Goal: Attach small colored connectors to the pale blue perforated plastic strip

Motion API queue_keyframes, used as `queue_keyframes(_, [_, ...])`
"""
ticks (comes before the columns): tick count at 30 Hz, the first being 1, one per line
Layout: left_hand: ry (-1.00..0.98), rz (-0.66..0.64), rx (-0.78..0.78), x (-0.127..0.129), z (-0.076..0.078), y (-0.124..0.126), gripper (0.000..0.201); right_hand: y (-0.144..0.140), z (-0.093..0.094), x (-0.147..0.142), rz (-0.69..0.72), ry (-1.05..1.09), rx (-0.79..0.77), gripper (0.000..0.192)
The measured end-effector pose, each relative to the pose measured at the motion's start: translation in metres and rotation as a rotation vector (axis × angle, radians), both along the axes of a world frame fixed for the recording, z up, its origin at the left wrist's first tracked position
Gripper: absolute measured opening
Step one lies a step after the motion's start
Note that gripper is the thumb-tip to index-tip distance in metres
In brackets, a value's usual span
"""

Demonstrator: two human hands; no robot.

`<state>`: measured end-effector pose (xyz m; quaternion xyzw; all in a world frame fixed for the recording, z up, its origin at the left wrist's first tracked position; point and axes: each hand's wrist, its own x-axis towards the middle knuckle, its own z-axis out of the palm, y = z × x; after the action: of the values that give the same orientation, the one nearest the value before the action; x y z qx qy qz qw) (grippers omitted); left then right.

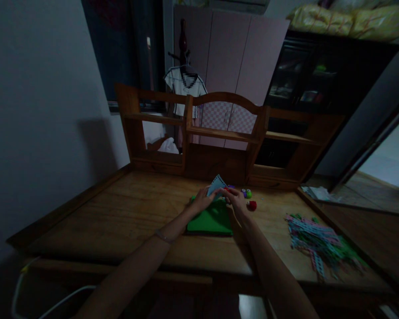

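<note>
My left hand (203,200) is closed on a light blue sheet (217,183) with a row of dark square holes along its edge, tilted up above the table. Close beside it, my right hand (236,200) has its fingers pinched at the sheet's right side, where a small red piece (226,189) shows at the fingertips; its shape is too small to tell. Beneath both hands lies a bright green flat block or pad (210,223). Just right of my right hand are a red figure (252,205) and a purple-and-green figure with round eyes (246,193). A purple piece (231,186) is partly hidden behind the fingers.
A pile of pink, blue and green perforated strips (319,239) lies on the wooden table (126,208) at the right. A wooden shelf unit (216,157) stands along the table's back edge. A wall (53,133) borders the left side.
</note>
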<state>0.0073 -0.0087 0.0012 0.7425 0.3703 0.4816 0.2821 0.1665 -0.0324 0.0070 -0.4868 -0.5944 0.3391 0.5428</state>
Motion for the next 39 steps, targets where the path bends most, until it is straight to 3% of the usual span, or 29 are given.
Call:
queue_keyframes(5, [-0.025, 0.06, 0.023, -0.002, 0.002, 0.001, 0.036, -0.002, 0.006, -0.007, 0.113, 0.094, 0.02, 0.037])
queue_keyframes(12, [-0.005, 0.07, 0.07, -0.002, -0.001, 0.005, 0.035, -0.005, 0.007, -0.007, 0.139, 0.115, -0.023, 0.037])
queue_keyframes(24, [-0.021, 0.078, 0.053, -0.004, 0.007, -0.002, 0.037, 0.0, 0.005, -0.005, 0.078, 0.239, -0.044, 0.043])
queue_keyframes(33, [-0.028, 0.118, 0.025, -0.003, 0.002, 0.001, 0.039, 0.002, 0.004, -0.003, 0.09, 0.313, -0.091, 0.04])
queue_keyframes(39, [-0.065, 0.15, 0.021, -0.005, 0.002, 0.003, 0.041, 0.009, 0.001, 0.003, 0.068, 0.496, -0.122, 0.037])
